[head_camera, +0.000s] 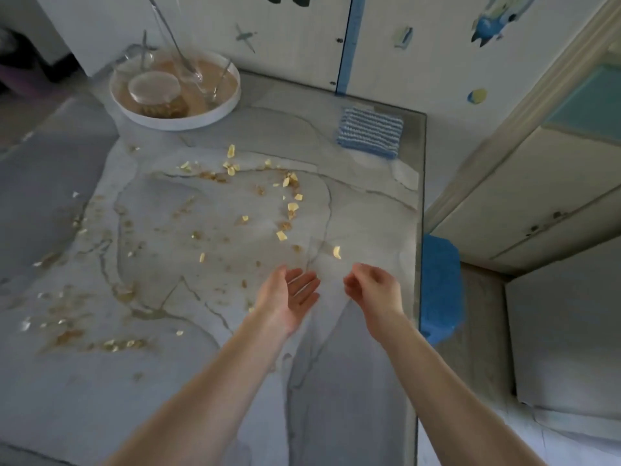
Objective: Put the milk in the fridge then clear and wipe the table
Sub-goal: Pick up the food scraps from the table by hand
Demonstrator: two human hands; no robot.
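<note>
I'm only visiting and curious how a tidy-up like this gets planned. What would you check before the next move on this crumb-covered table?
1. Left hand open, palm up, ready to catch crumbs: ok.
2. Right hand free of anything: cannot tell, its fingers are curled.
3. Crumbs off the table: not ok, many lie scattered.
4. Striped cloth at hand for wiping: ok, it lies at the far right corner.
5. Tray cleared away: not ok, it sits at the far left corner.
</note>
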